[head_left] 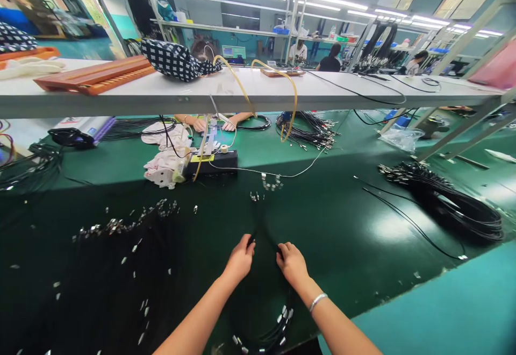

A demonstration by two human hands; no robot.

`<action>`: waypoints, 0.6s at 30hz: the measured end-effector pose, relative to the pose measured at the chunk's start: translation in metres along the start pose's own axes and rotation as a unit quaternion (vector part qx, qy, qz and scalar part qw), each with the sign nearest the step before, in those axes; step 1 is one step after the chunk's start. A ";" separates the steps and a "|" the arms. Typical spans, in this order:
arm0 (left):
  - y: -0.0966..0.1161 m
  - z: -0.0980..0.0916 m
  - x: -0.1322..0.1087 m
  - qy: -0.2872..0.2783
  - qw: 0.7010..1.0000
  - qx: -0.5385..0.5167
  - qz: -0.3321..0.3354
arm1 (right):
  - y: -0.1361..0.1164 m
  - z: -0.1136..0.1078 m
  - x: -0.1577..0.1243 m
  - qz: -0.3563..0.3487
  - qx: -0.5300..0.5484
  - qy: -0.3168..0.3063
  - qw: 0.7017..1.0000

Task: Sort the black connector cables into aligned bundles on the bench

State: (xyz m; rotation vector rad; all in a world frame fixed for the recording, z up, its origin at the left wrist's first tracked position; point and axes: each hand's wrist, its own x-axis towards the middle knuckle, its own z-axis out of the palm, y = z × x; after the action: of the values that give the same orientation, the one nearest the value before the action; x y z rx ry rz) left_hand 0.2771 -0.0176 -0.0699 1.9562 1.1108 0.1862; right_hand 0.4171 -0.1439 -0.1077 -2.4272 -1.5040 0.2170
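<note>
My left hand point(241, 257) and my right hand point(293, 263) are closed on two sides of a bundle of black cables point(269, 339). The bundle bends in a loop toward me, with small silver connectors along its near curve. Beyond my hands its strands come together, dark and blurred, close to a few shiny connector ends point(255, 196). A silver bracelet point(318, 301) circles my right wrist. To the left lies a wide dark mass of cables point(108, 279) with scattered metal ends.
A coiled black cable bundle point(455, 201) lies at right, with loose strands beside it. Ahead sit a black box point(217, 164), a crumpled pale cloth point(165, 167) and another cable bundle point(310, 132). A white shelf point(258, 89) crosses above. Behind it, another person's hands point(229, 122) work.
</note>
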 end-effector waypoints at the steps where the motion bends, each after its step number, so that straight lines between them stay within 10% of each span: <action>1: 0.003 0.007 0.003 -0.015 1.000 0.020 0.007 | 0.000 0.000 0.002 -0.016 0.001 -0.004 1.000; 18: 0.003 0.031 0.010 -0.027 0.965 0.260 0.006 | -0.003 -0.006 0.009 -0.008 0.053 0.013 0.998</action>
State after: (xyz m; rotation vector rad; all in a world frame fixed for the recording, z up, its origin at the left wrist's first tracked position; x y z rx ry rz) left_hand 0.3008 -0.0296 -0.0897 2.4105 1.1945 -0.1712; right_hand 0.4206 -0.1355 -0.1013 -2.3255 -1.4625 0.2531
